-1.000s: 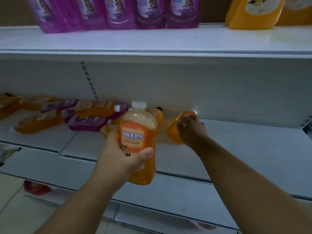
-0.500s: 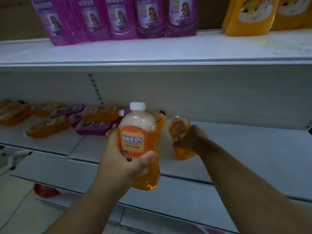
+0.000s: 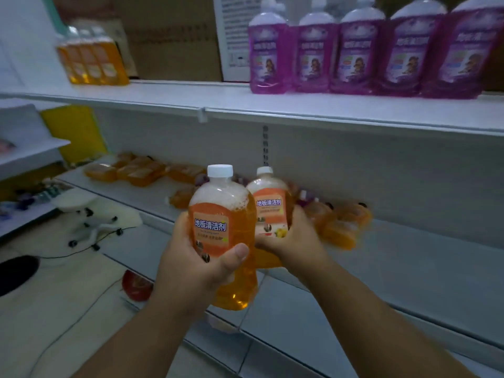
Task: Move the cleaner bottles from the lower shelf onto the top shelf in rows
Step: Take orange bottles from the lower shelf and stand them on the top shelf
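My left hand grips an upright orange cleaner bottle with a white cap, in front of the lower shelf. Right beside it, my right hand holds a second orange bottle, also upright; the two bottles nearly touch. Several orange and purple bottles lie flat on the lower shelf behind. On the top shelf a row of purple bottles stands at the right and a few orange bottles stand at the far left.
The top shelf is bare between the orange group and the purple row. A rolling stool base and cables sit on the floor at left. A red object lies on the floor under the shelves. Another shelf unit stands at far left.
My right hand has lifted the second orange bottle off the lower shelf and brought it upright beside the one in my left hand. The view has swung up and left.
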The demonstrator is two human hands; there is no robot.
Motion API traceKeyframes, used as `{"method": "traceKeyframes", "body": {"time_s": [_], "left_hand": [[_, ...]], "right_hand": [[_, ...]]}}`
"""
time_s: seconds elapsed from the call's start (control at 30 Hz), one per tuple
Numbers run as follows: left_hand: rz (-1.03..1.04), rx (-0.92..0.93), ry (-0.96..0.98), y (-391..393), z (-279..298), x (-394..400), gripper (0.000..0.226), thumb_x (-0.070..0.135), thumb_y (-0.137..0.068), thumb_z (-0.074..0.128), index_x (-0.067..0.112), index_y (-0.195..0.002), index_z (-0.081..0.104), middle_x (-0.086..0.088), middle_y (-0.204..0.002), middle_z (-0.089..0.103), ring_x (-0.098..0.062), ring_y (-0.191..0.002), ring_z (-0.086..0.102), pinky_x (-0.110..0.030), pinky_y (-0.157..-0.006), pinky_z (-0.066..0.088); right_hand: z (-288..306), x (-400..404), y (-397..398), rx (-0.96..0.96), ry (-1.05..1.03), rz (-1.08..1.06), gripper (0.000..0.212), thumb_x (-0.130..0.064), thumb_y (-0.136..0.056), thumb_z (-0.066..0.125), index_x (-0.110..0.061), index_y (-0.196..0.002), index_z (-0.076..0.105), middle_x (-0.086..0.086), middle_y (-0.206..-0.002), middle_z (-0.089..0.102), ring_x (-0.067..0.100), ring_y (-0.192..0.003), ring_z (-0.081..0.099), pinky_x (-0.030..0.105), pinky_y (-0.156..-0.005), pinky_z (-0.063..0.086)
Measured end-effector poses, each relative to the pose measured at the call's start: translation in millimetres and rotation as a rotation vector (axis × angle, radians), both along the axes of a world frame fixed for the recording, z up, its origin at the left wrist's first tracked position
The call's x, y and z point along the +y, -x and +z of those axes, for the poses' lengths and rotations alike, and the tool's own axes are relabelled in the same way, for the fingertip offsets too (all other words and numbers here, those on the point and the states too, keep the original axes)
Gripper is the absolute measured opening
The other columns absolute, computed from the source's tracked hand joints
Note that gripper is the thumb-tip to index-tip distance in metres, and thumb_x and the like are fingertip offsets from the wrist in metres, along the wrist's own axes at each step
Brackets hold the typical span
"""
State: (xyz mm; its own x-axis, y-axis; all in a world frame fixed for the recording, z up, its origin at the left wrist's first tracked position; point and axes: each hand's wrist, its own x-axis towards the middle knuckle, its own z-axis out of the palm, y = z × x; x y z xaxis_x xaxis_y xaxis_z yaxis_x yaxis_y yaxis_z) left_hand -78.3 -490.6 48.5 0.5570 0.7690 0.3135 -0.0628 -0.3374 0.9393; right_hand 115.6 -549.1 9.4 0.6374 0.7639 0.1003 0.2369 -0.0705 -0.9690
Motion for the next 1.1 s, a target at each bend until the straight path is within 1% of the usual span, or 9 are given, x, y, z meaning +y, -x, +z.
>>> {"method": "traceKeyframes", "body": {"time_s": [0.13, 0.27, 0.33, 0.47, 0.57, 0.63, 0.73, 0.93, 1.1], "left_hand": [[0.181, 0.007, -0.049, 101, 15, 68, 0.062, 0.068, -0.04, 0.079, 0.07, -0.095, 0.049, 0.03, -0.099, 0.067, 0.006, -0.087, 0.067, -0.006, -0.057, 0.049], [0.33, -0.033, -0.093, 186, 32, 130, 0.075, 0.069, -0.042, 0.079, 0.054, -0.109, 0.05, 0.031, -0.1, 0.067, 0.008, -0.089, 0.066, -0.005, -0.06, 0.049], [0.394, -0.027, -0.107, 217, 42, 158, 0.075, 0.071, -0.041, 0.079, 0.06, -0.109, 0.047, 0.035, -0.1, 0.065, 0.01, -0.089, 0.065, -0.005, -0.059, 0.048], [0.478, -0.048, -0.128, 253, 56, 222, 0.065, 0.072, -0.038, 0.081, 0.08, -0.09, 0.043, 0.038, -0.096, 0.065, 0.014, -0.084, 0.064, -0.004, -0.052, 0.047], [0.534, -0.079, -0.105, 262, 60, 281, 0.068, 0.081, -0.032, 0.079, 0.08, -0.09, 0.042, 0.038, -0.096, 0.064, 0.013, -0.083, 0.064, -0.013, -0.049, 0.05], [0.566, -0.074, -0.103, 260, 67, 325, 0.069, 0.085, -0.031, 0.075, 0.079, -0.091, 0.041, 0.04, -0.094, 0.062, 0.015, -0.081, 0.062, -0.017, -0.058, 0.048], [0.582, -0.07, -0.115, 246, 83, 393, 0.069, 0.085, -0.034, 0.071, 0.068, -0.096, 0.042, 0.025, -0.093, 0.064, 0.005, -0.082, 0.063, -0.02, -0.061, 0.044], [0.478, -0.111, -0.17, 205, 129, 515, 0.082, 0.088, -0.038, 0.071, 0.052, -0.108, 0.044, 0.016, -0.105, 0.062, -0.003, -0.092, 0.063, -0.022, -0.068, 0.05], [0.337, -0.12, -0.218, 164, 153, 597, 0.106, 0.09, -0.037, 0.068, 0.036, -0.124, 0.042, 0.012, -0.111, 0.063, -0.013, -0.102, 0.063, -0.04, -0.087, 0.056]], "right_hand": [[13, 96, 89, -0.038, -0.066, 0.127, 0.098, -0.061, -0.038, 0.087, -0.036, -0.122, 0.043, -0.012, -0.108, 0.065, 0.007, -0.094, 0.068, 0.031, -0.076, 0.061], [35, 189, 171, -0.045, -0.139, 0.25, 0.085, -0.055, -0.056, 0.089, -0.036, -0.125, 0.044, -0.012, -0.111, 0.064, 0.007, -0.094, 0.068, 0.03, -0.076, 0.06], [52, 229, 203, -0.034, -0.178, 0.303, 0.077, -0.054, -0.059, 0.087, -0.039, -0.121, 0.045, -0.011, -0.11, 0.065, 0.009, -0.094, 0.069, 0.032, -0.076, 0.061], [97, 298, 239, -0.068, -0.261, 0.386, 0.086, -0.06, -0.056, 0.085, -0.035, -0.128, 0.045, -0.011, -0.112, 0.066, 0.01, -0.097, 0.068, 0.036, -0.08, 0.06], [129, 349, 241, -0.072, -0.306, 0.413, 0.086, -0.057, -0.049, 0.089, -0.039, -0.122, 0.046, -0.012, -0.11, 0.065, 0.013, -0.098, 0.068, 0.035, -0.079, 0.06], [149, 379, 235, -0.065, -0.346, 0.409, 0.083, -0.057, -0.044, 0.088, -0.044, -0.114, 0.046, -0.015, -0.106, 0.066, 0.012, -0.097, 0.068, 0.032, -0.077, 0.06], [178, 426, 221, -0.085, -0.431, 0.399, 0.08, -0.048, -0.047, 0.09, -0.046, -0.113, 0.045, -0.021, -0.102, 0.067, 0.001, -0.093, 0.068, 0.023, -0.066, 0.059], [229, 508, 197, -0.184, -0.542, 0.291, 0.089, -0.049, -0.039, 0.093, -0.04, -0.113, 0.045, -0.011, -0.105, 0.068, 0.01, -0.095, 0.07, 0.041, -0.081, 0.06], [241, 545, 174, -0.286, -0.613, 0.197, 0.106, -0.034, -0.048, 0.095, -0.041, -0.135, 0.034, -0.017, -0.105, 0.066, 0.006, -0.099, 0.069, 0.031, -0.075, 0.06]]}}
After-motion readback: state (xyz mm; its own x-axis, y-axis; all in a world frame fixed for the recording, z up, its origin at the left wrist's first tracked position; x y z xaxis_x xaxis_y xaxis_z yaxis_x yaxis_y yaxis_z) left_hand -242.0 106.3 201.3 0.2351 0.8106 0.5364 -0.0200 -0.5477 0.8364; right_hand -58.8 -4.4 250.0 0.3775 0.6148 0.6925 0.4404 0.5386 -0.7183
